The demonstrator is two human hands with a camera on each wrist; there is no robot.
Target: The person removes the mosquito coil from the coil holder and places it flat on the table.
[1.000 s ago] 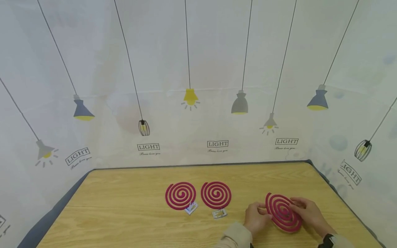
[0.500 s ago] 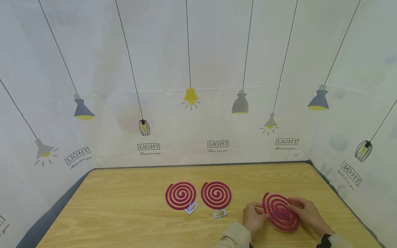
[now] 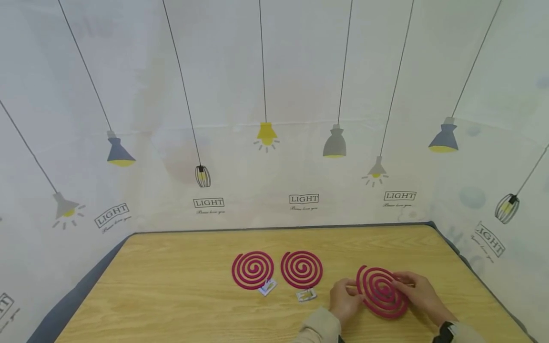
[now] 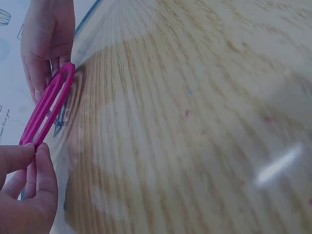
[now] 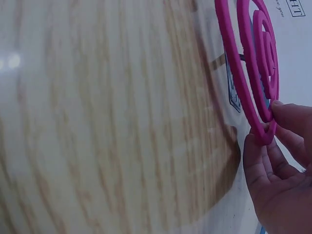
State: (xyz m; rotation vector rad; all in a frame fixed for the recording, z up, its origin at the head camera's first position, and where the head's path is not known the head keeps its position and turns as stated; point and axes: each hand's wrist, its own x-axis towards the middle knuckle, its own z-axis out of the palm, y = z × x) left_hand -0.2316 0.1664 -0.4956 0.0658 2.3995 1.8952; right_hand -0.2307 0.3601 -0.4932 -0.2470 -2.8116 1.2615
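Observation:
A magenta mosquito coil (image 3: 384, 289) is held tilted above the wooden table, at the right in the head view. My left hand (image 3: 344, 301) pinches its left edge between thumb and fingers. On the opposite edge, my right hand (image 3: 422, 294) grips it, thumb on the near face. Behind the coil, a small metal stand (image 4: 59, 123) shows in the left wrist view; whether it touches the coil I cannot tell. Two more coils, a left one (image 3: 254, 268) and a right one (image 3: 303, 267), lie flat near the table's middle.
Beside the flat coils lie two small silvery stands, one angled (image 3: 268, 287) by the left coil and one (image 3: 306, 295) below the right coil. A pale lamp-printed cloth (image 3: 300, 166) encloses the table (image 3: 171, 286) at the back and sides.
Both hands and the held coil have shifted slightly left together. Their grip looks the same. The two flat coils and their stands stay in place on the table.

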